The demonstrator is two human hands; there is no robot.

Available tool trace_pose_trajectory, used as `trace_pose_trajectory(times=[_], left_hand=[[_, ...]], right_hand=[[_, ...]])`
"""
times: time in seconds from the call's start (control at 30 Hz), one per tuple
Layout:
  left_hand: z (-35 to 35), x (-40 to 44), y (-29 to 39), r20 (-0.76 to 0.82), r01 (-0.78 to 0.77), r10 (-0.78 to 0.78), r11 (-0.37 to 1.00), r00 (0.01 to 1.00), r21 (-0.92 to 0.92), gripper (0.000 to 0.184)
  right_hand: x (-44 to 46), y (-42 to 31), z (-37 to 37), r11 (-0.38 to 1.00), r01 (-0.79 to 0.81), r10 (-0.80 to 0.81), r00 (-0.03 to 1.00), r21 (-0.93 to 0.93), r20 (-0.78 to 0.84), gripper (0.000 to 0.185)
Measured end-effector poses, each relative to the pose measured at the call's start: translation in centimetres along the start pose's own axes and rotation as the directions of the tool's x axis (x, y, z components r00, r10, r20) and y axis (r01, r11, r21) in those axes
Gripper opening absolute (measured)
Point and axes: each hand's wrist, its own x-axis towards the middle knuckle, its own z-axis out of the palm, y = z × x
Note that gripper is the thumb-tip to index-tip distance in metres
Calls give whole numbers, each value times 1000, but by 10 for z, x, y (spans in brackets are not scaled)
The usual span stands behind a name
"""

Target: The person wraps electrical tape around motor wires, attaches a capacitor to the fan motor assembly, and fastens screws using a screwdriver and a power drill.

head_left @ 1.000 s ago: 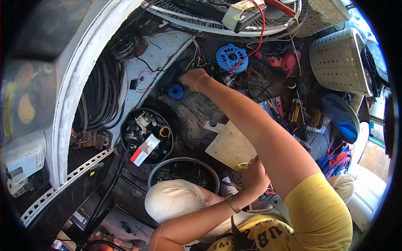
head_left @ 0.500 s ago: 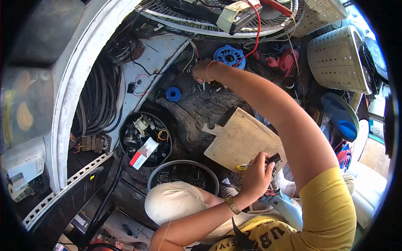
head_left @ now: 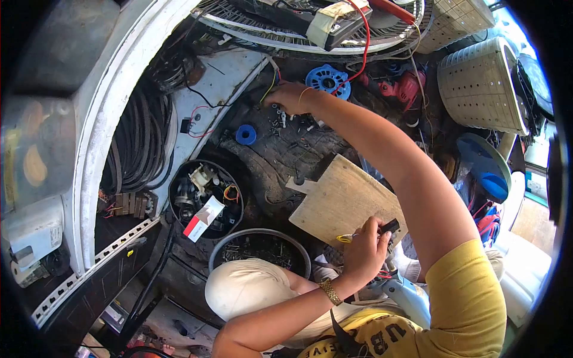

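My left hand, with a gold watch on the wrist, is closed on a small black part whose exact kind I cannot make out. Yellow wire shows beside its fingers. The hand sits over the near edge of a wooden board. My right hand is stretched far forward, low over scattered small metal and white pieces. Its fingertips are dark and partly hidden, so whether they pinch anything is unclear. A blue slotted wheel-like part lies just right of that hand.
A blue spool lies left of the scattered pieces. A black tub of parts holds a red-and-white box. A round pan of small hardware stands by my knee. A red power tool and a perforated basket are at right.
My right hand has shifted slightly left over the small pieces, and more of them show beneath it. My left hand keeps its hold on the black part.
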Motion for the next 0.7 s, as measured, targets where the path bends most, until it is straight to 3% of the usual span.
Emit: trace_pose_trajectory(times=[0.07,0.13,0.27,0.37,0.43,0.57,0.63,0.67,0.7], left_hand=[[1,0,0,-4,2,-2,999,1000,32,21],[0,0,-1,-9,-16,16,1000,1000,27,21],[0,0,-1,-11,-19,19,999,1000,31,21],[0,1,-1,5,-14,14,999,1000,33,21],[1,1,-1,-5,-25,25,999,1000,36,21],[0,0,2,5,7,-7,1000,1000,29,21],[2,0,1,5,2,-2,999,1000,33,21],[2,1,0,-1,-4,4,999,1000,39,21],[2,2,1,-8,-7,7,999,1000,41,21]], right_hand=[[-9,2,-7,997,-30,30,999,-64,9,42],[-29,-1,-20,954,-1,37,993,-301,116,31],[-53,6,-38,927,42,51,970,-371,238,19],[-72,24,-36,907,127,-42,976,-402,213,12],[-78,29,-28,897,182,-192,981,-402,17,9],[-84,20,-34,873,151,-120,988,-463,96,14],[-82,13,-30,828,43,-19,999,-559,49,14],[-79,7,-27,825,43,-20,999,-564,46,14],[-74,-1,-20,892,-64,53,998,-447,-39,19]])
